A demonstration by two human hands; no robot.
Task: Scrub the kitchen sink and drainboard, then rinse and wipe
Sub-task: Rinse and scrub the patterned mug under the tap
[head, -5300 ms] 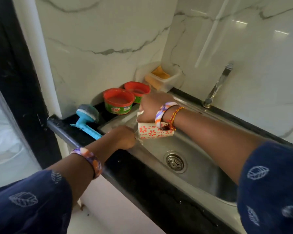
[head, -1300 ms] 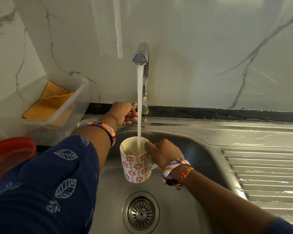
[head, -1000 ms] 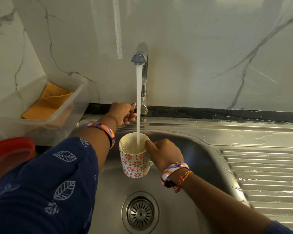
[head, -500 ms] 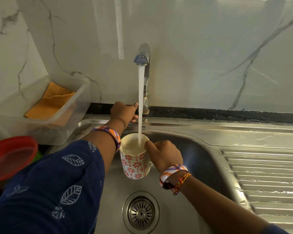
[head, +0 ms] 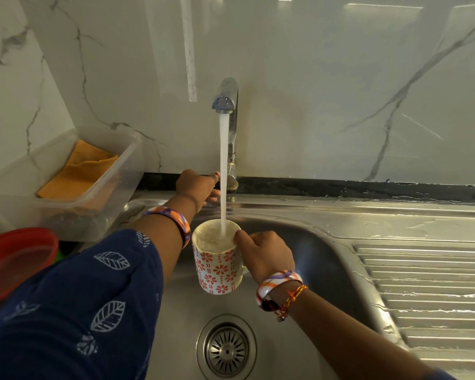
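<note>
While water runs, the right hand [head: 263,256] grips the flowered mug [head: 217,259] by its handle above the sink [head: 327,270] basin's drain [head: 226,349], directly under the stream; beyond, at the back rim, the left hand [head: 196,189] seems curled around the tap [head: 226,102] lever, ready to shut it.

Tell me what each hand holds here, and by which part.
Right hand grips the flowered mug by its handle side, thumb on the rim. Left hand is at the tap base; its grip is hidden.
</note>
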